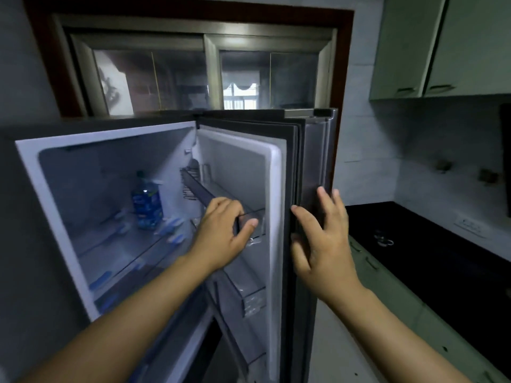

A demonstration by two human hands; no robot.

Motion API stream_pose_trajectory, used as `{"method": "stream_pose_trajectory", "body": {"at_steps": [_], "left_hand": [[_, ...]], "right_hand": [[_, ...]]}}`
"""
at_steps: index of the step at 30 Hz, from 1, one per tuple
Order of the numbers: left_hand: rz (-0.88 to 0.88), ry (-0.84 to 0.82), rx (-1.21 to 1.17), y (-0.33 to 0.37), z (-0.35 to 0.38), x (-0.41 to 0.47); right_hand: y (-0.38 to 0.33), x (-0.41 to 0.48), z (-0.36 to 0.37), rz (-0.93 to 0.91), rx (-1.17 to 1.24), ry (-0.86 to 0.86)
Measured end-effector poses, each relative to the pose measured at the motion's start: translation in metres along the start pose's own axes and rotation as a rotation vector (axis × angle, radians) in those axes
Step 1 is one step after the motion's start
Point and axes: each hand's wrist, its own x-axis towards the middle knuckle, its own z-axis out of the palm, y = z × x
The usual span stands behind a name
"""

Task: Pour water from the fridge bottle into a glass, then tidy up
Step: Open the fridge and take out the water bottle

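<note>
**Fridge open, bottle waiting on the shelf**

A person stands at the open fridge (pixel 55 189), both hands on the door (pixel 249 167). The left hand (pixel 221 239) curls its fingers (pixel 221 205) over the rail of a door rack (pixel 210 194), thumb underneath. The right hand (pixel 323 241) lies flat against the door's outer edge, fingers spread and gripping nothing. The bottle (pixel 146 203), blue-labelled and upright, stands alone on an inner shelf (pixel 116 244), well apart from both hands. It looks like thin plastic, probably heavy if full, slick if cold, and likely to dent; the labelled middle seems the surest hold. No glass is in view.
</note>
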Motion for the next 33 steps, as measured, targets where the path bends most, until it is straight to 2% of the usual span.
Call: {"method": "stream_pose_trajectory", "body": {"at_steps": [3,6,10,14,18,20,24,28,33], "left_hand": [[0.024,-0.060,0.078,0.022,0.028,0.017],[0.074,-0.135,0.107,0.031,0.047,0.034],[0.055,-0.137,-0.006,0.007,0.064,0.052],[-0.147,-0.174,0.135,-0.068,0.073,0.071],[-0.266,-0.074,0.171,-0.160,0.071,0.073],[-0.358,0.012,0.141,-0.205,0.071,0.069],[-0.573,0.257,0.044,-0.275,0.080,0.063],[-0.745,0.482,-0.003,-0.333,0.094,0.054],[-0.923,0.538,0.071,-0.390,0.098,0.038]], "right_hand": [[0.006,0.016,-0.011,-0.027,0.005,0.059],[0.008,0.046,-0.012,-0.090,0.100,0.015],[0.008,0.099,0.011,-0.010,0.138,-0.210],[0.016,0.143,0.065,0.060,0.014,-0.411],[0.025,0.176,0.128,0.083,-0.197,-0.638],[0.026,0.190,0.158,0.076,-0.245,-0.696],[0.031,0.208,0.201,0.023,-0.326,-0.732],[0.051,0.215,0.215,0.063,-0.325,-0.720],[0.078,0.220,0.220,0.048,-0.273,-0.706]]}}
